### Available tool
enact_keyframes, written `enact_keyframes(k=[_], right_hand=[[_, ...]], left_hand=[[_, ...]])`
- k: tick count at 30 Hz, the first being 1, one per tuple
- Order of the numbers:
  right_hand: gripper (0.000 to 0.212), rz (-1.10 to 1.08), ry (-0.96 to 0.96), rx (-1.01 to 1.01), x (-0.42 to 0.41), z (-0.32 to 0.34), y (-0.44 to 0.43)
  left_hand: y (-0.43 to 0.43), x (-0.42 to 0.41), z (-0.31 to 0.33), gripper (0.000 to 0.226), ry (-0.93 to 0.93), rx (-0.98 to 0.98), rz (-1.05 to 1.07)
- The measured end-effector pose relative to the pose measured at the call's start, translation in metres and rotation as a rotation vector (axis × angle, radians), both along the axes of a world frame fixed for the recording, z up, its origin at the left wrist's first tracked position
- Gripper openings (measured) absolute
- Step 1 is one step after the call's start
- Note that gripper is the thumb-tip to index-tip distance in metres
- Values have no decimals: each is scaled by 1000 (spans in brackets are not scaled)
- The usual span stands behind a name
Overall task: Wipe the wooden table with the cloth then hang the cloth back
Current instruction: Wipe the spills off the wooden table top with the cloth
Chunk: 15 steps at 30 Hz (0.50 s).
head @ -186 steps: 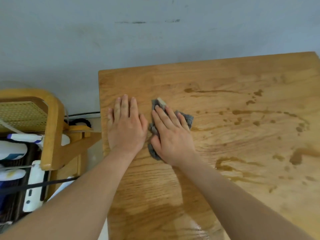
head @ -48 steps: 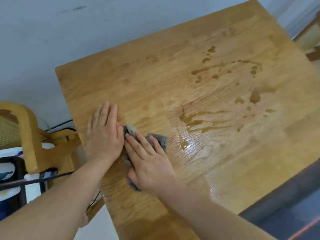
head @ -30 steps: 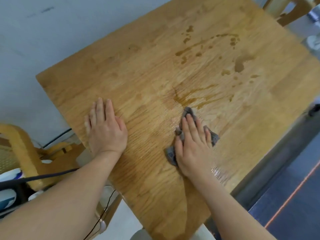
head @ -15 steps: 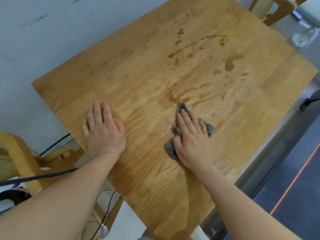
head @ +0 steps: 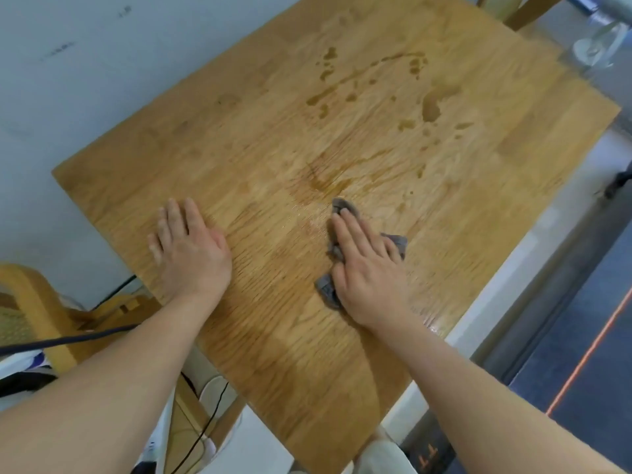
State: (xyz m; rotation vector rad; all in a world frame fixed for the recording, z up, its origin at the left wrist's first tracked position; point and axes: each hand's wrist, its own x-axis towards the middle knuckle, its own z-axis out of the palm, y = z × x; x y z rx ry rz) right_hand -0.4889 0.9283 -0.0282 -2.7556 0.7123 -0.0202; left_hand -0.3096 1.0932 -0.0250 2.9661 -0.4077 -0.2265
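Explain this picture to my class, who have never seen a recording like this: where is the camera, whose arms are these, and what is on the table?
There is no machine here. The picture comes from one wide-angle camera worn on a person's head, looking forward and down, so the two bare arms are that person's own. The left hand lies flat, fingers straight, on the wooden table and holds nothing. The right hand presses a small grey cloth against the wood with straight fingers; it is pressing rather than gripping. Beyond the cloth, towards the far side of the table, lie darker wet patches not yet wiped. A wooden chair stands off the table's left edge.
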Motion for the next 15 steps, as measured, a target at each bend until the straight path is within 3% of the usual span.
enact_keyframes(k=[3,5,7,10,12,15], right_hand=[[65,-337,70,4,-30,7,-39],[65,-442,63,9,-22,6,-26],[65,-336,17,23,-1,1,10],[59,2,-48,65,13,-2,67],[55,160,-78,38,4,-3,51],[55,36,-42,-40,-30,-7,-14]], left_hand=[[-25,-23,1,59,35,-39,-115],[-43,-49,-1,60,17,-67,-216],[-50,-60,-5,60,-7,-71,-214],[-47,-57,-8,58,-23,-83,-180],[-49,-56,-8,57,-31,-87,-179],[-51,-61,-8,58,-27,-76,-175]])
